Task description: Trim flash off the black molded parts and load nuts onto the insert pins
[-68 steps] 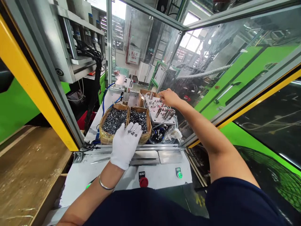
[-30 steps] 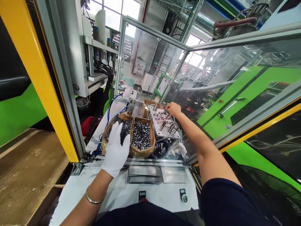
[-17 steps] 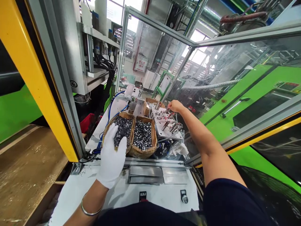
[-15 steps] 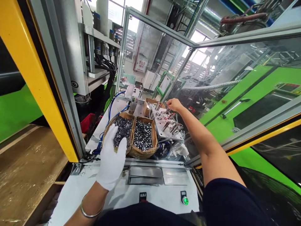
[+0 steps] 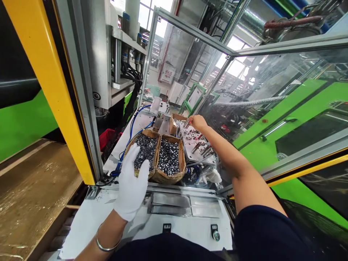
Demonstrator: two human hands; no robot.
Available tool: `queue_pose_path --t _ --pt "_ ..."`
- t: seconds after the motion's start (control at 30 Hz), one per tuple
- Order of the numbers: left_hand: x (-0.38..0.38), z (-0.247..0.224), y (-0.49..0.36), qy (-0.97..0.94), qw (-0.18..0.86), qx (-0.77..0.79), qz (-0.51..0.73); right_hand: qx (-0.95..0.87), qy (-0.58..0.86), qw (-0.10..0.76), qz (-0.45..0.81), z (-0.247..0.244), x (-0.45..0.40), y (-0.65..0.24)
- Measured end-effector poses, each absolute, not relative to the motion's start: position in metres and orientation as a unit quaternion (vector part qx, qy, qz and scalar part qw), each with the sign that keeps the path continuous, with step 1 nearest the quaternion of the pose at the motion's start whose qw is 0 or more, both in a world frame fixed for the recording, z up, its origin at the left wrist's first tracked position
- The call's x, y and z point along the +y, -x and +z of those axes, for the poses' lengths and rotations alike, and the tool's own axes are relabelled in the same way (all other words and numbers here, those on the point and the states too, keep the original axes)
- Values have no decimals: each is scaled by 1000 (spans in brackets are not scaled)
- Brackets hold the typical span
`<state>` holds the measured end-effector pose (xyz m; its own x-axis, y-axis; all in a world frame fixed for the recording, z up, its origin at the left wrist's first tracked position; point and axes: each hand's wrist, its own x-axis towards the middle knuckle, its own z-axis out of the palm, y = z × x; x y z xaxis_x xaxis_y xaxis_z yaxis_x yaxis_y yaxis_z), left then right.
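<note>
My left hand, in a white glove, hovers with its fingers apart before the left cardboard box of dark small rings. It holds nothing. Beside that, the right cardboard box contains shiny small metal pieces that look like nuts. My bare right hand reaches to the far end of a metal fixture plate with upright pins and small red parts. Its fingers are pinched at a pin there; anything between them is too small to make out.
A smaller cardboard box stands behind the fixture. Blue air hoses run along the left side. Clear panels in an aluminium frame enclose the back and right. A press stands left. Metal plates and a push button are in front.
My right hand has shifted slightly left along the fixture's far end, its fingers by another pin. The view has swung a little left. The green button light has gone out. My left hand stays spread.
</note>
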<state>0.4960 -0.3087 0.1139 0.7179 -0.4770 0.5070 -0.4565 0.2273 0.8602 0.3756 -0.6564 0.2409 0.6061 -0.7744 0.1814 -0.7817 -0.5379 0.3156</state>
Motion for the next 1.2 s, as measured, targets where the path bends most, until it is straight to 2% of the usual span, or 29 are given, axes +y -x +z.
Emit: queue_pose_path --t 0.33,0.5,0.8,1.2 --pt "-310 110 -492 -576 712 -399 -54 -446 -877 166 -69 244 -637 -372" --pt "-304 118 -489 -556 735 -380 -83 -432 -890 138 -54 248 -607 -383" --pt "-298 132 -481 -526 764 -337 -159 -321 -936 -4 -141 197 -532 -441" --pt "-298 133 -481 -505 774 -319 -211 -360 -914 -70 -171 181 -506 -445"
